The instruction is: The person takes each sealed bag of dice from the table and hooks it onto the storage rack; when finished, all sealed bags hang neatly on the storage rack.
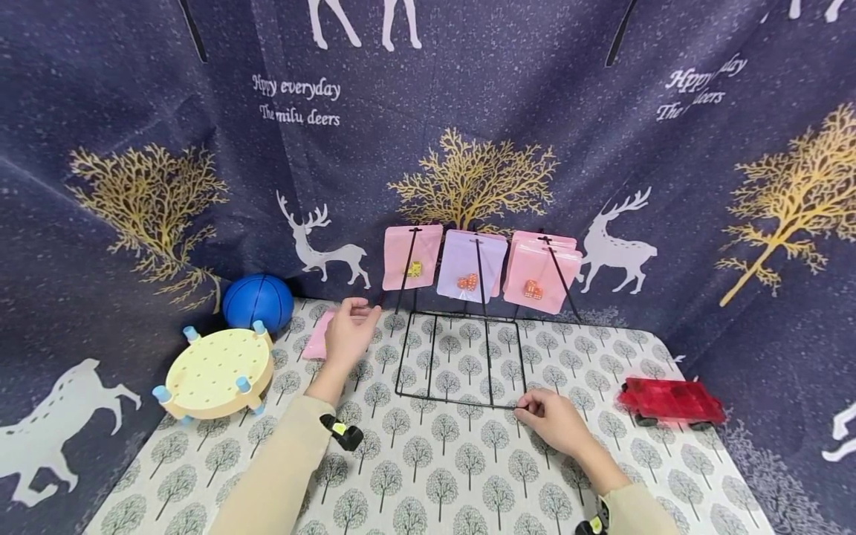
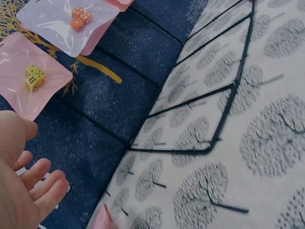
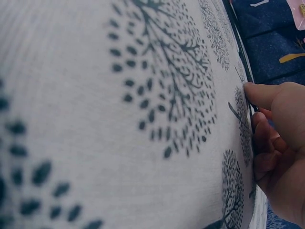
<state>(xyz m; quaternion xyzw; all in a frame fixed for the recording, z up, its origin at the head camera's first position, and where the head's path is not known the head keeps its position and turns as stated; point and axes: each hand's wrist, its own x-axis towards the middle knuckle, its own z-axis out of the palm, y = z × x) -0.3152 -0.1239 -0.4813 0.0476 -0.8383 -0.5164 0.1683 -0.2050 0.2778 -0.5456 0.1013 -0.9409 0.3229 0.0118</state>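
A black wire display rack stands on the cloth, its base towards me. Hanging from its hooks are a pink pouch with yellow dice, a purple pouch with orange dice and pink pouches, the front one with orange dice. My right hand pinches the front right corner of the rack's base between thumb and finger. To the left of the rack, my left hand hovers with loosely bent fingers and holds nothing, as the left wrist view shows. Partly hidden behind it, another pink pouch lies on the table.
A blue ball and a cream round stool-like toy with blue legs, turned upside down, are at the left. At the right edge sits a red toy car. A dark blue curtain with deer and trees closes off the back.
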